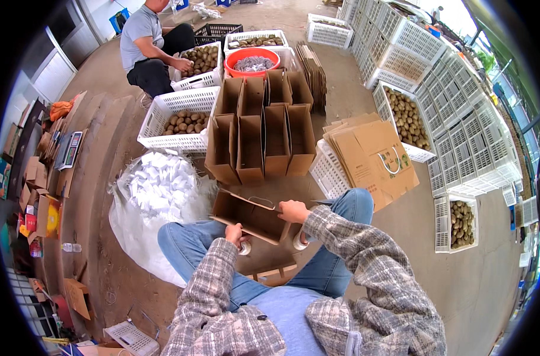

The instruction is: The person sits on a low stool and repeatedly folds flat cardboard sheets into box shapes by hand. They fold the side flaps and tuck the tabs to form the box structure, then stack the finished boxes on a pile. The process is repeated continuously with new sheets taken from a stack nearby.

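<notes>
1 cardboard box (249, 215): we grip its near edge in our curled left hand (235, 234), its right end in curled right hand (294, 211).

Grey-brown floor (412, 261) (scuffed), white door (51, 70), bright daylight (458, 22)
</notes>
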A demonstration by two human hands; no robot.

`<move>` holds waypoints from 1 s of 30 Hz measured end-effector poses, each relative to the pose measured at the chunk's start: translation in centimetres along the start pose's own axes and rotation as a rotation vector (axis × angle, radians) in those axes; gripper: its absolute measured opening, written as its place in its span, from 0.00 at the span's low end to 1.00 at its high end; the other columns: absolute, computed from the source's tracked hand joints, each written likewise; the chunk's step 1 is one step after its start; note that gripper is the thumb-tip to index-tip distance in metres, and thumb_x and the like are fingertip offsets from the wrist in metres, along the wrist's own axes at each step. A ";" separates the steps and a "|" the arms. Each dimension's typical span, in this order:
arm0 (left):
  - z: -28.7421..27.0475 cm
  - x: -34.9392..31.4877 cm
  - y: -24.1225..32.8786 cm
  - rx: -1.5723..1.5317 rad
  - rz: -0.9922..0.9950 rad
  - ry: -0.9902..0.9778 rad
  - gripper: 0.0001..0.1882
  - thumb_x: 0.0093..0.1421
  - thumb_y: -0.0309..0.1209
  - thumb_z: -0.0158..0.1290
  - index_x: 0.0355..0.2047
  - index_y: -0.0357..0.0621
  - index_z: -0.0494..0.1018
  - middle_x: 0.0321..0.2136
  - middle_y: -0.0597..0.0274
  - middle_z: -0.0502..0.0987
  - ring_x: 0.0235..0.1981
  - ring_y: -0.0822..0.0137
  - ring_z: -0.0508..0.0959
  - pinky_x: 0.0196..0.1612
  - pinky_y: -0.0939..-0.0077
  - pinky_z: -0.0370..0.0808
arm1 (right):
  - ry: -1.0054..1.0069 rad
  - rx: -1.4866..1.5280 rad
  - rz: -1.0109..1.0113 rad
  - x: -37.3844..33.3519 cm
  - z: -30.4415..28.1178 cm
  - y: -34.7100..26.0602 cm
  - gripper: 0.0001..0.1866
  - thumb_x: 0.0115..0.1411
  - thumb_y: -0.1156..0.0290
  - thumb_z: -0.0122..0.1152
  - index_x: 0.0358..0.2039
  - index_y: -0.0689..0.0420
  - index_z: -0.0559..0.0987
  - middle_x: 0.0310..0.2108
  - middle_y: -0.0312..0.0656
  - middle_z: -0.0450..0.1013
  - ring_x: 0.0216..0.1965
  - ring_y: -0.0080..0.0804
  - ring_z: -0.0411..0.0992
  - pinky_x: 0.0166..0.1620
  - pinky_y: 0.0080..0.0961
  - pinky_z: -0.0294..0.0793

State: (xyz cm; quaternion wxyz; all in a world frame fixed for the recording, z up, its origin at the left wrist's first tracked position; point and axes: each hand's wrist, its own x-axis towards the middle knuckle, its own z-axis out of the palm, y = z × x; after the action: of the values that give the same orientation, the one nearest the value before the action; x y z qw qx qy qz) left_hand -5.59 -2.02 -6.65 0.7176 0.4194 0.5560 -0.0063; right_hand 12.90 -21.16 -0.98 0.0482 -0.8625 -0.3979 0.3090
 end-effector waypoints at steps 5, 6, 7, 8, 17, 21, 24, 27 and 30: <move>-1.9 -4.8 1.8 -0.221 -0.012 -0.179 0.11 0.63 0.26 0.45 0.40 0.27 0.70 0.39 0.43 0.78 0.40 0.47 0.83 0.46 0.52 0.86 | -0.037 0.579 0.197 -2.5 -7.5 -2.7 0.16 0.62 0.65 0.64 0.47 0.59 0.81 0.38 0.49 0.81 0.41 0.45 0.80 0.46 0.36 0.79; -1.8 -5.8 2.0 -0.230 0.006 -0.206 0.12 0.64 0.28 0.45 0.40 0.28 0.70 0.39 0.43 0.79 0.42 0.48 0.83 0.45 0.53 0.85 | 0.006 0.591 0.136 -3.0 -8.2 -2.6 0.15 0.62 0.66 0.63 0.46 0.60 0.81 0.37 0.49 0.81 0.40 0.42 0.81 0.42 0.34 0.79; -1.6 -6.9 2.0 -0.237 0.012 -0.233 0.13 0.65 0.29 0.45 0.41 0.28 0.71 0.40 0.43 0.79 0.43 0.48 0.82 0.45 0.55 0.85 | 0.041 0.603 0.082 -3.5 -8.4 -2.0 0.14 0.62 0.67 0.63 0.45 0.61 0.82 0.35 0.48 0.82 0.39 0.39 0.81 0.39 0.32 0.80; -1.7 -9.0 2.4 -0.195 0.021 -0.260 0.14 0.66 0.31 0.44 0.42 0.29 0.71 0.40 0.44 0.79 0.44 0.49 0.83 0.44 0.56 0.85 | 0.061 0.624 0.034 -4.3 -7.6 -1.7 0.13 0.62 0.68 0.63 0.44 0.62 0.82 0.34 0.47 0.82 0.37 0.36 0.82 0.35 0.30 0.81; -1.3 -19.4 13.5 0.045 0.476 -0.784 0.17 0.72 0.44 0.42 0.50 0.45 0.68 0.43 0.58 0.78 0.38 0.61 0.84 0.37 0.74 0.79 | 0.281 0.555 -0.062 -3.4 -29.6 -1.7 0.10 0.62 0.65 0.66 0.34 0.60 0.83 0.20 0.33 0.75 0.20 0.17 0.69 0.23 0.23 0.70; 3.8 -13.5 15.8 0.232 0.501 -0.831 0.14 0.71 0.39 0.47 0.49 0.44 0.69 0.40 0.60 0.78 0.35 0.68 0.82 0.35 0.78 0.77 | 0.520 0.442 -0.151 5.2 -40.1 1.7 0.12 0.61 0.65 0.68 0.40 0.58 0.86 0.22 0.33 0.77 0.19 0.17 0.67 0.24 0.21 0.69; 6.1 -10.7 16.8 0.256 0.474 -0.853 0.11 0.69 0.35 0.51 0.47 0.43 0.70 0.39 0.62 0.78 0.34 0.70 0.81 0.35 0.79 0.76 | 0.669 0.385 -0.253 12.5 -45.7 3.9 0.14 0.60 0.64 0.69 0.43 0.57 0.86 0.23 0.34 0.78 0.18 0.19 0.68 0.25 0.22 0.71; 5.7 -8.4 16.9 0.360 0.549 -0.748 0.09 0.68 0.32 0.52 0.45 0.41 0.71 0.37 0.63 0.79 0.33 0.72 0.81 0.36 0.80 0.76 | 0.728 0.174 -0.147 18.3 -49.0 1.9 0.14 0.60 0.61 0.68 0.42 0.56 0.86 0.25 0.40 0.80 0.20 0.25 0.75 0.30 0.27 0.75; 4.9 -9.1 17.6 0.416 0.625 -0.698 0.08 0.67 0.30 0.52 0.42 0.39 0.72 0.36 0.62 0.79 0.33 0.73 0.81 0.36 0.79 0.76 | 0.757 0.131 -0.059 24.2 -49.9 0.7 0.17 0.60 0.60 0.68 0.45 0.58 0.85 0.29 0.42 0.82 0.25 0.28 0.78 0.34 0.28 0.77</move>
State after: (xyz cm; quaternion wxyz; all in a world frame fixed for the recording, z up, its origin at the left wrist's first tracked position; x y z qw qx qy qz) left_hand 3.24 2.23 11.24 0.7294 0.6724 0.1184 -0.0419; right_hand 53.77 3.80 26.96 0.2555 -0.8987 -0.3563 -0.0081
